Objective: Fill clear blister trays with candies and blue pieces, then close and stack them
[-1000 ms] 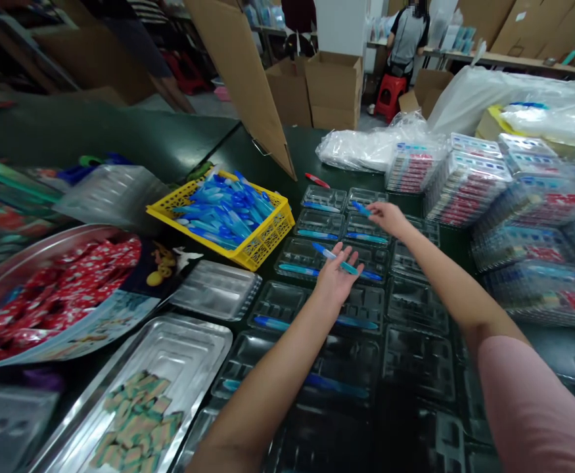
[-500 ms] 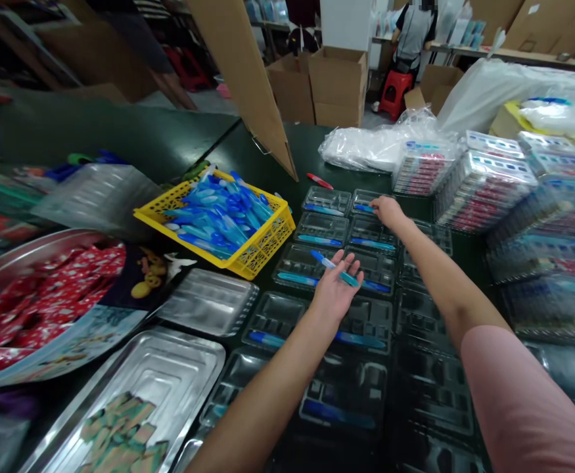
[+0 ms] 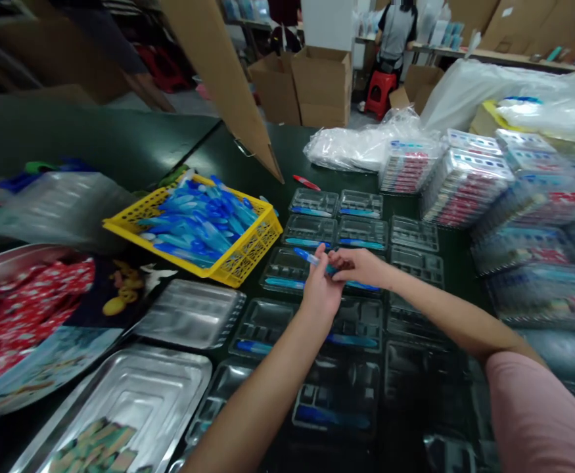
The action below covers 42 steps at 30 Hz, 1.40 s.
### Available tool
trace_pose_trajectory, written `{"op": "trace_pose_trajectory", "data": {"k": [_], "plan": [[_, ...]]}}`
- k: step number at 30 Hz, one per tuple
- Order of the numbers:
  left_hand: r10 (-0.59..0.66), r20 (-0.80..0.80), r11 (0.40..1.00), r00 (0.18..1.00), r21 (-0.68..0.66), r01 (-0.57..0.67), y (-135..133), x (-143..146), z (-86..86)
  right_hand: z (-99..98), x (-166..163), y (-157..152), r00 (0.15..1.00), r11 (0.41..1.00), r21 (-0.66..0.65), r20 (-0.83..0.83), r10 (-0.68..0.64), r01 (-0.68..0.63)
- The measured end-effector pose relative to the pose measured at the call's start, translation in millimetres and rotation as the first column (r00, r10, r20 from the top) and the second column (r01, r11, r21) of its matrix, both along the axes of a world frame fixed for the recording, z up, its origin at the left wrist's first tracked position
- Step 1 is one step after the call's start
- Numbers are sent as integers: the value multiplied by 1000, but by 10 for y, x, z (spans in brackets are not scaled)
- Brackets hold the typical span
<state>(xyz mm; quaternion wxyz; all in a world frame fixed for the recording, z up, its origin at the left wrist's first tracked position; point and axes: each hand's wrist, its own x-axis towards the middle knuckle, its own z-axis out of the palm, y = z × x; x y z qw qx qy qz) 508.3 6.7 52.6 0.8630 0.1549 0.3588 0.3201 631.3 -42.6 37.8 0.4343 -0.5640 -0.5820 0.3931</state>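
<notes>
My left hand (image 3: 321,286) is closed around a blue pen (image 3: 305,255) with a lighter teal end. My right hand (image 3: 361,268) meets it, its fingers curled at the pen's teal end. Both hands are above rows of clear plastic trays (image 3: 311,230) with moulded compartments. Trays in the two left columns each have a blue pen (image 3: 361,244) lying along the near edge. The right column's trays (image 3: 414,234) show no pen. To the left, a yellow basket (image 3: 255,253) is heaped with more blue pens (image 3: 203,217).
Stacks of filled clear packs (image 3: 464,187) stand at the right. A red pen (image 3: 307,182) lies behind the trays. At lower left are a metal tray (image 3: 169,381) with small blocks and a basin of red packets (image 3: 45,309). A cardboard sheet (image 3: 228,85) leans across the table.
My right hand has come back from a far tray, where a blue pen now lies, to the pen in my left hand. My left fingers have closed from an open palm. The view shifted slightly.
</notes>
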Motion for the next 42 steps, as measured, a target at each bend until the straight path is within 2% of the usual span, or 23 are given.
{"op": "trace_pose_trajectory", "data": {"k": [2,5,6,8,9,11,13,16,20,27,30,32,34,35,36,38,40,42], "plan": [[-73,5,997,997,22,73,-141,10,18,41,-13,-214,997,999,0,66,-50,50],[-203,-49,978,978,33,205,-377,-4,84,152,352,-498,941,984,-6,294,-169,179],[-241,-73,969,968,30,244,-443,-18,109,191,552,-587,885,967,7,401,-236,255],[-291,-98,955,952,23,294,-538,-55,150,245,1001,-754,692,899,46,622,-367,435],[-303,-96,952,948,22,307,-566,-77,163,256,1219,-832,587,858,50,709,-392,512],[-313,-81,949,946,26,316,-594,-123,173,245,1583,-969,417,786,53,825,-383,616],[-310,-71,950,948,27,312,-597,-167,167,200,1805,-1076,336,754,30,883,-328,657],[-297,-72,954,952,26,300,-593,-226,150,106,1881,-1177,350,774,-29,902,-252,633],[-283,-73,958,956,31,285,-591,-295,147,10,1749,-1255,388,816,-73,901,-193,574],[-269,-74,961,960,47,272,-615,-442,208,-23,1574,-1245,351,814,-81,923,-157,575],[-261,-90,956,961,113,270,-654,-628,288,-31,1512,-1242,350,827,-72,924,-155,558],[-265,-135,933,955,215,290,-602,-777,373,-46,1475,-1276,352,842,-69,924,-148,535],[-224,-222,866,949,401,298,-387,-924,487,-67,1468,-1332,334,855,-37,929,-162,518],[-171,-280,801,945,519,298,-201,-1001,555,-77,1477,-1365,328,869,2,926,-189,495],[-79,-337,704,938,648,292,33,-1086,630,-83,1489,-1399,320,872,49,919,-231,487],[147,-461,452,875,818,355,605,-1272,784,-79,1498,-1475,325,874,125,896,-302,470],[377,-558,214,740,829,516,1208,-1444,917,-58,1463,-1560,345,870,191,863,-369,454],[520,-607,47,601,723,689,1722,-1536,999,-37,1380,-1636,383,872,228,829,-408,434]]}}
